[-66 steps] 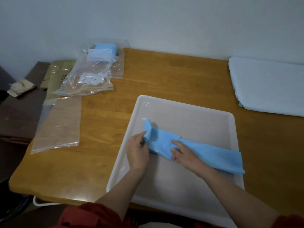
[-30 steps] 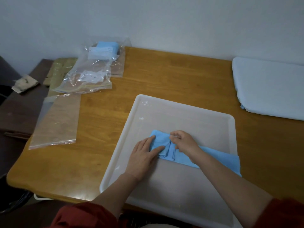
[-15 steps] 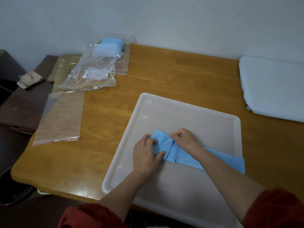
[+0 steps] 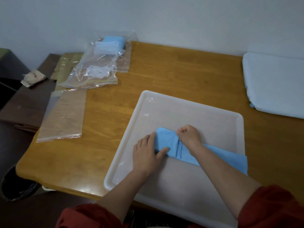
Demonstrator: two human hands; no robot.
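- Your blue cloth [image 4: 166, 137] lies partly folded mid-tray, its right end over the white tray's [image 4: 189, 102] rim.
- Your left hand [image 4: 146, 153] presses flat on it.
- Your right hand [image 4: 189, 135] pinches its folds.

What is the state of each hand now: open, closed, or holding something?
Left hand: open, fingers flat, pressing the blue cloth onto the white tray.
Right hand: closed, fingers pinching a fold of the blue cloth.
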